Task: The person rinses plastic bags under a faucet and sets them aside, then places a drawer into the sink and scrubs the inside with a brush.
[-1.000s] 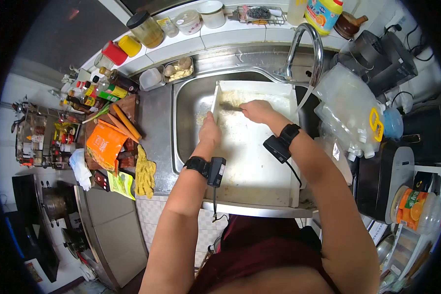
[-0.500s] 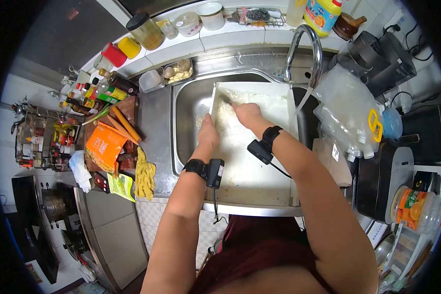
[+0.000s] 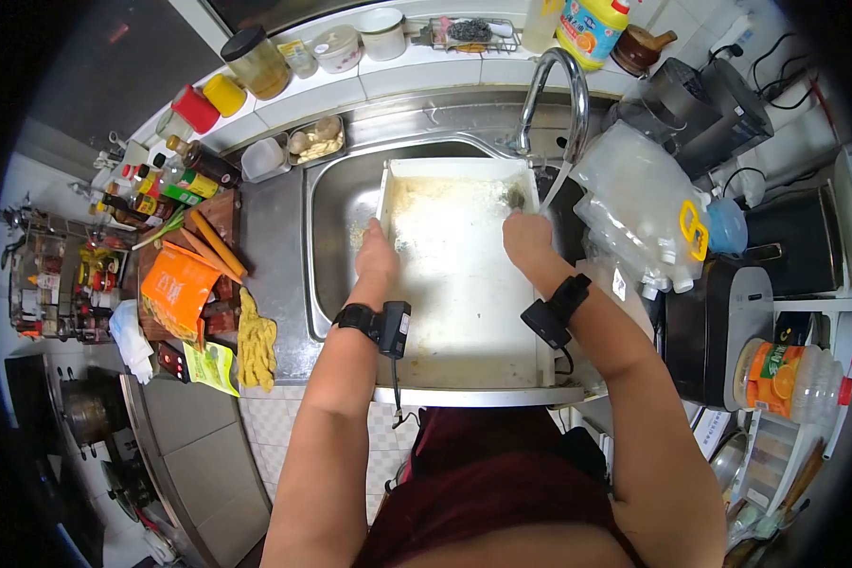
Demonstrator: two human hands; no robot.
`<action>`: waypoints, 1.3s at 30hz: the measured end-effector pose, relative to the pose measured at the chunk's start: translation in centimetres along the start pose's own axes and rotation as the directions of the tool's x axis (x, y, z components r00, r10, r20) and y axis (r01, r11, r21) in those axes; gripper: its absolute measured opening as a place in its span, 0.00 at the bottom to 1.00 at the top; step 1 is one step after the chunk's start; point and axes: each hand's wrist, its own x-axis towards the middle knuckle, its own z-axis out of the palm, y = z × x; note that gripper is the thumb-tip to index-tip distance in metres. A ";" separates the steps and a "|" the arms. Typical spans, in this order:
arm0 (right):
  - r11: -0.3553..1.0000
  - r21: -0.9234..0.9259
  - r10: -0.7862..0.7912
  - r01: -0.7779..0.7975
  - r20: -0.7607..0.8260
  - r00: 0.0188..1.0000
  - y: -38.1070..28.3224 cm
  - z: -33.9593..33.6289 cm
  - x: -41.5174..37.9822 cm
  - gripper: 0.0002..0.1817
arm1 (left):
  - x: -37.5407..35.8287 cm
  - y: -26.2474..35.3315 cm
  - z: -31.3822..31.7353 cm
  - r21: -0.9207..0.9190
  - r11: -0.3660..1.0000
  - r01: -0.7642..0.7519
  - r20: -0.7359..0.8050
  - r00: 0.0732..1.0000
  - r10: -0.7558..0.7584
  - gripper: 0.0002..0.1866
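Observation:
A white drawer-like box (image 3: 464, 327) lies across the sink (image 3: 328, 204), its floor smeared with yellowish-brown grime toward the far end. My left hand (image 3: 377, 254) is closed over the box's left wall. Near the far right corner, my right hand (image 3: 528, 239) is closed round a small grey-brown scrubber (image 3: 516, 199), which presses against the box's floor beside the right wall. Its exact kind I cannot tell, as the fingers cover most of it. Both wrists wear black straps with small devices.
A chrome faucet (image 3: 577, 104) arches behind the box's right corner. Clear plastic bags (image 3: 625, 180) crowd the right side. To the left lie a yellow cloth glove (image 3: 257, 341), carrots (image 3: 216, 244) and an orange packet (image 3: 175, 284) on a cutting board. Jars line the back ledge.
My right hand has swept the scrubber from the box's far left corner to its far right corner. My left hand stays on the left wall. The whole view has shifted slightly.

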 end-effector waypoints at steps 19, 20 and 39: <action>0.988 0.129 -0.067 0.085 -0.143 0.988 -0.2 1.4 -0.7 0.12 | 0.3 -0.6 0.4 -0.038 0.999 -0.037 -0.006 0.999 0.037 0.32; 0.991 0.118 -0.033 0.054 -0.178 0.983 0.2 1.4 -0.4 0.13 | 0.3 -0.6 0.3 -0.037 0.998 -0.042 0.000 0.999 0.042 0.32; 0.804 0.380 -0.467 0.458 -0.074 0.881 -7.8 -0.4 3.4 0.17 | 0.0 -0.5 0.4 -0.048 0.998 -0.037 -0.046 0.998 0.035 0.33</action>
